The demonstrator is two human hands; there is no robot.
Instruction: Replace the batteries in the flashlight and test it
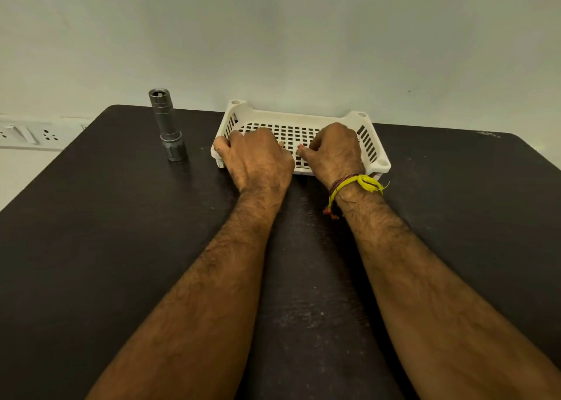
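while flashlight [168, 126] stands, hands in basket [372, 144]

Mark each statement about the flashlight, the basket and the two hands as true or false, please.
1. The flashlight stands upright on the dark table. True.
2. The flashlight lies inside the white basket. False: it stands on the table beside it.
3. Both hands are over the basket. True: left hand, right hand.
4. The yellow thread is on the left wrist. False: the right wrist.
5. The right hand holds the flashlight. False: no hand touches it.
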